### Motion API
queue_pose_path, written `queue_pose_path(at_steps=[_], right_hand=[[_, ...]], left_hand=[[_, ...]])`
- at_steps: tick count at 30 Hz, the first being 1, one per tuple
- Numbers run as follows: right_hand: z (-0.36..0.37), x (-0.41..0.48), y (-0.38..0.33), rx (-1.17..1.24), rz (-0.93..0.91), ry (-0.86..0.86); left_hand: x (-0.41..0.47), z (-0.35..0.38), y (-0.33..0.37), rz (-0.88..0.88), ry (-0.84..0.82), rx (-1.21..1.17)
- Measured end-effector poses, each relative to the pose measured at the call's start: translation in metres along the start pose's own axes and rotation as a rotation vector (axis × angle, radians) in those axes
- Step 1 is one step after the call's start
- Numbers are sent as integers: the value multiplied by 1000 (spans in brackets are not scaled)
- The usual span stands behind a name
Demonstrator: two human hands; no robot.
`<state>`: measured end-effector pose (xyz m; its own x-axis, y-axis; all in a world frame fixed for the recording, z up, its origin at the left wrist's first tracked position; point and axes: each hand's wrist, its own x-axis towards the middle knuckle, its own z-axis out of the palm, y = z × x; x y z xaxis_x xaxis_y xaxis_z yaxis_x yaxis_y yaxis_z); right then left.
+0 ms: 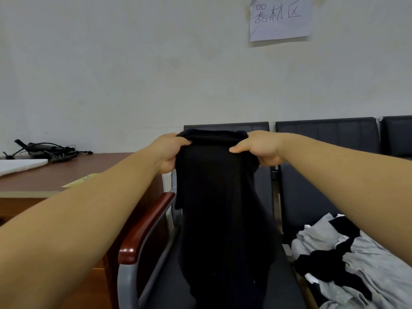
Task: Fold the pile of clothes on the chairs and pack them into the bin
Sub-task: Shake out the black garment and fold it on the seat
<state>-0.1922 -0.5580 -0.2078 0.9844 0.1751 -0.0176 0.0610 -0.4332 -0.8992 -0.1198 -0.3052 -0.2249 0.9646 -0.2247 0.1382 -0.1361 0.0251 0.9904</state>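
Black garment (223,208) in front of chair (147,230), clothes pile (367,259) right, desk (55,175) left

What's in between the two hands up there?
The bunched top edge of a black garment, gripped by the left hand and right hand, in the head view.

Black garment (223,208): soft matt cloth, faint ribs seen. Clothes pile (356,264): grey, black, white cloth, crumpled, matt. Chair armrest (142,228): red-brown wood, glossy. Chair frame (127,284): grey metal, smooth. Chair backs (325,134): dark padded cover, slight sheen. Table (66,172): brown wood look, smooth. Sign (278,17): white paper, wrinkled. Wall (133,74): painted, matt, stained.
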Motion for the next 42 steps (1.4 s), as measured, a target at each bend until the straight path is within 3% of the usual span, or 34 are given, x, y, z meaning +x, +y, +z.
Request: queue_pose_path(at_steps=[3, 5, 8, 10, 12, 14, 23, 31, 34, 37, 42], right_hand=[[-2, -1, 1, 54, -24, 15], [-6, -7, -2, -15, 0, -67], [-13, -13, -5, -280, 103, -284], [-13, -10, -4, -537, 178, -318], [-9, -3, -4, -836, 201, -227], [-5, 6, -2, -968, 199, -131], [-8, 89, 41, -1069, 39, 112], [-32, 152, 43, -1147, -329, 631], [-33, 147, 44, -1220, -442, 727], [-20, 133, 71, -1227, -472, 643], [39, 110, 187, -1087, -284, 268]], left_hand=[[-4, 0, 7, 9, -54, -24], [-9, -6, 13, 12, -225, 31], [-17, -18, 21, -46, -520, 396], [-20, -20, 23, -80, -554, 756], [-19, -20, 22, -63, -482, 1024], [-13, -22, 17, -64, -406, 1111], [57, -22, -29, 161, -126, 1370], [111, -24, -27, 481, 307, 1494], [109, -23, -33, 582, 359, 1540], [97, -21, -58, 582, 235, 1574], [60, -6, -167, 397, -217, 1524]])
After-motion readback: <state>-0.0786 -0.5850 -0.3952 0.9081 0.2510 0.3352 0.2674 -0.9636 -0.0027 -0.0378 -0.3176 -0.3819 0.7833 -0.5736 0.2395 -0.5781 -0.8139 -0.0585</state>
